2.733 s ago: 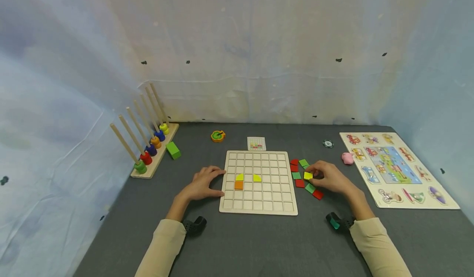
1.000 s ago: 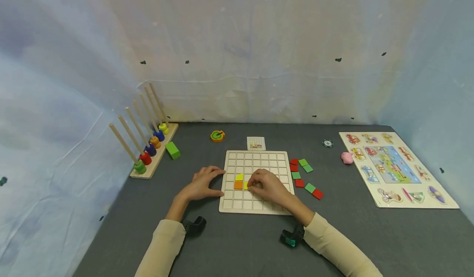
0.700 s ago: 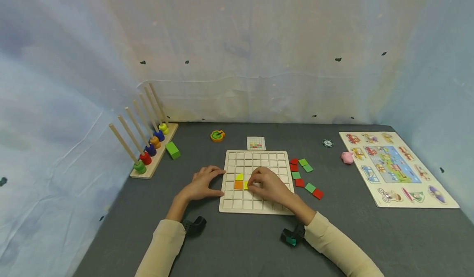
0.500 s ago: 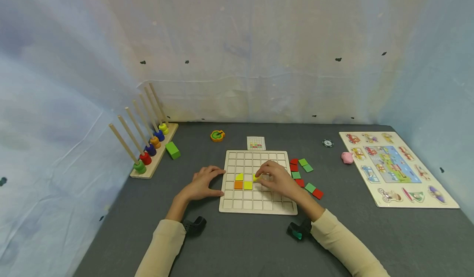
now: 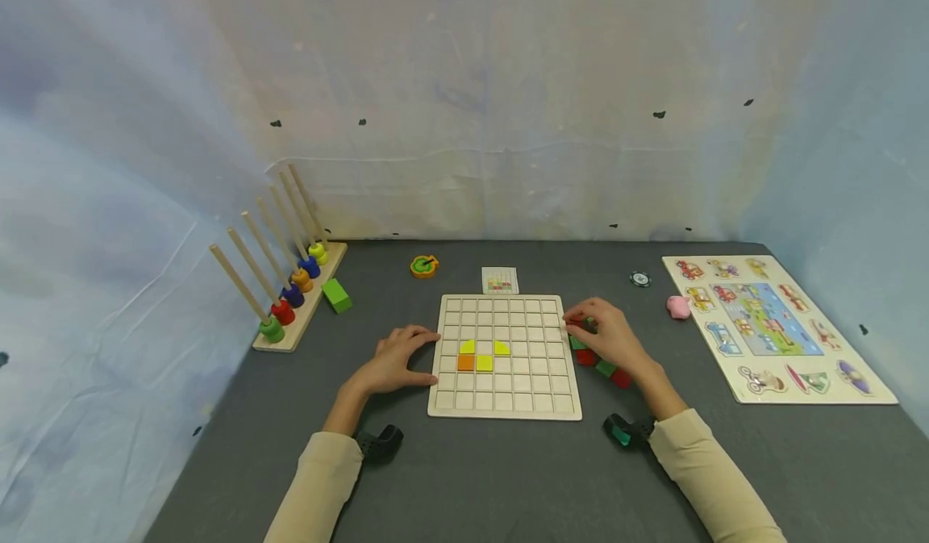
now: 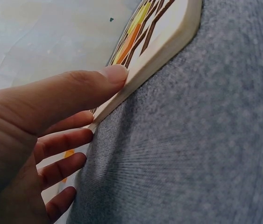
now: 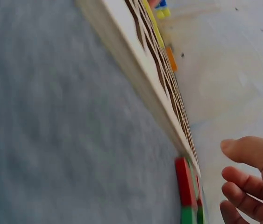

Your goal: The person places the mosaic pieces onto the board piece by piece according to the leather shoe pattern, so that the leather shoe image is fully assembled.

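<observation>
A pale wooden grid board [image 5: 537, 402] lies on the table. In its cells sit an orange square tile [image 5: 466, 362], a yellow square tile [image 5: 484, 363], and two yellow tiles with a cut or rounded corner, one [image 5: 468, 347] above the orange and another [image 5: 501, 348] to the right. My left hand [image 5: 395, 361] rests thumb and fingertips against the board's left edge, thumb on its side in the left wrist view. Over the loose tiles at the right edge hovers my right hand [image 5: 610, 337], thumb and fingers apart in the right wrist view, holding nothing. It partly hides red tiles [image 5: 585, 357] and green tiles [image 5: 606, 368].
A small pattern card [image 5: 500, 280] lies behind the board. To the left stand a peg rack [image 5: 314, 311] with coloured rings and a green block [image 5: 337, 295]. An orange-green toy [image 5: 424, 266], a poker chip [image 5: 640, 279], a pink figure [image 5: 678, 307] and a picture puzzle [image 5: 780, 329] lie around.
My right hand picked up a yellow square tile, set it right of the orange one, touched near the right-hand yellow tile, then moved right to the loose tiles. My left hand stayed put.
</observation>
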Demonstrator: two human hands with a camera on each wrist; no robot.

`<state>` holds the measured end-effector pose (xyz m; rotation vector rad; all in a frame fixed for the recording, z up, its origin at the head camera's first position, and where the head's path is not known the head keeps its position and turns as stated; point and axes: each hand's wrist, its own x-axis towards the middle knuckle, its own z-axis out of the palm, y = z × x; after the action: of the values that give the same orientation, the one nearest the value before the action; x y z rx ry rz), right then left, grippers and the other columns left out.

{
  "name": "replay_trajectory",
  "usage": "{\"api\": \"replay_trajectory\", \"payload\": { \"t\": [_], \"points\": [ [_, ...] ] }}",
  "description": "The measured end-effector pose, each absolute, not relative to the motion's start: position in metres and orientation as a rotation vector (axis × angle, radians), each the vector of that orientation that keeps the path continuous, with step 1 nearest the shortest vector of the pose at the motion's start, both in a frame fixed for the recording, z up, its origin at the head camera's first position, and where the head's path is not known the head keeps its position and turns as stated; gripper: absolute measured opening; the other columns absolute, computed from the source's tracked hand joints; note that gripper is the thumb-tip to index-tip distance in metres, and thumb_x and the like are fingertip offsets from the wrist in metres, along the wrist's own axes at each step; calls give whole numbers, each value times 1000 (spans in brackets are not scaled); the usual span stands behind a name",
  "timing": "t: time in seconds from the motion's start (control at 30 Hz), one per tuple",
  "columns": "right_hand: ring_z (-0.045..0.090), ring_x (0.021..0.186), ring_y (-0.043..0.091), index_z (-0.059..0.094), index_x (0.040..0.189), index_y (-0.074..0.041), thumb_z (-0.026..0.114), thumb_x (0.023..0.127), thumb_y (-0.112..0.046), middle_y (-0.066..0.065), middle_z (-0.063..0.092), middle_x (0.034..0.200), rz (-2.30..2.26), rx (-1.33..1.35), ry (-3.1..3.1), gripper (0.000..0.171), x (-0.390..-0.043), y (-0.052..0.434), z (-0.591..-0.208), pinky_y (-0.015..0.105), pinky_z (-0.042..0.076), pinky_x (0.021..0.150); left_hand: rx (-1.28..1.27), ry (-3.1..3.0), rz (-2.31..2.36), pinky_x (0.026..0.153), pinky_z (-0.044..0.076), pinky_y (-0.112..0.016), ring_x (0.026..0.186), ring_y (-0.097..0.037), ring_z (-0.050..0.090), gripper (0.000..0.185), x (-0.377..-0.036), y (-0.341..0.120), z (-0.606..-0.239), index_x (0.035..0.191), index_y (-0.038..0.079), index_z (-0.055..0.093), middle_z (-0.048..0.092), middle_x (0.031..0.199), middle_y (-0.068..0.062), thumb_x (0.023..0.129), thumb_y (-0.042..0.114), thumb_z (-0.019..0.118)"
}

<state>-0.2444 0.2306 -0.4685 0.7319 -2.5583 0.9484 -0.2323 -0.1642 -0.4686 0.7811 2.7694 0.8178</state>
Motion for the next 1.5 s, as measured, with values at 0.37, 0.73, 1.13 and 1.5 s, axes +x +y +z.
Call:
{"api": "replay_trajectory", "payload": {
  "t": [0.37,0.73,1.13,1.5],
  "points": [
    [59,85,30,67,104,-2,73,80,-9,16,59,96,946,551,-2586,26,-245,262,-476,45,46,71,779,2779,818,92,25,-58,118,-29,37,71,-233,-164,-468,137,16,47,44,133,-7,77,42,74],
    [55,82,30,59,113,5,74,80,-15,20,57,95,873,380,-2780,41,-241,268,-474,46,43,74,770,2779,792,93,25,-57,119,-28,37,71,-234,-164,-471,138,18,47,44,133,-6,77,43,74],
    [60,83,28,66,106,6,70,81,-11,18,61,93,868,329,-2861,30,-239,268,-462,44,47,74,754,2777,798,95,24,-57,120,-28,36,71,-233,-165,-470,138,19,47,43,134,-5,77,42,74],
    [60,91,25,65,113,-3,68,85,-13,13,61,107,1257,553,-2823,30,-224,211,-442,38,48,74,756,2780,783,93,26,-56,119,-28,37,71,-234,-164,-470,138,19,47,44,133,-5,76,43,74]
  ]
}}
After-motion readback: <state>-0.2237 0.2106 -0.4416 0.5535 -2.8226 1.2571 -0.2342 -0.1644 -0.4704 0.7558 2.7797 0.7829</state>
